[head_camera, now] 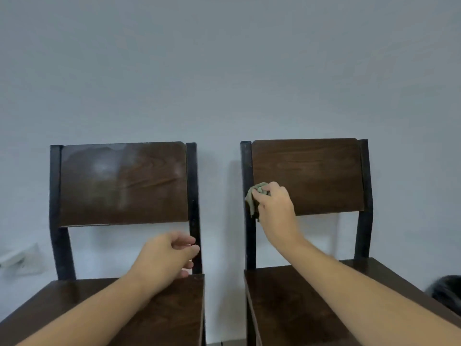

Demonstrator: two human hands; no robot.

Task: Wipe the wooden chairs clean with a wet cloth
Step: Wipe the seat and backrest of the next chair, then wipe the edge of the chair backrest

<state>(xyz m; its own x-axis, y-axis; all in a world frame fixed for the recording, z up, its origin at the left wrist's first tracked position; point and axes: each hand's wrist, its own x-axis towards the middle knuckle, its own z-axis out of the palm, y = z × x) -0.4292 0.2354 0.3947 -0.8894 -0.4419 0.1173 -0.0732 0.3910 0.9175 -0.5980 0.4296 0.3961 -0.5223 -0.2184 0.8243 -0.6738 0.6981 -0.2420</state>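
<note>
Two dark wooden chairs with black frames stand side by side against the wall. The left chair [123,183] has a pale, streaky sheen on its backrest. The right chair [316,171] has a duller backrest. My right hand [275,203] presses a crumpled greenish cloth [254,198] against the lower left corner of the right chair's backrest, beside its left black post. My left hand [169,255] hovers with loosely curled fingers just above the back right corner of the left chair's seat, next to its right post, holding nothing.
A plain pale wall [224,71] rises directly behind both chairs. A narrow gap separates the chairs. A white object [20,260] lies low at the far left by the wall. Something dark [446,290] shows at the right edge.
</note>
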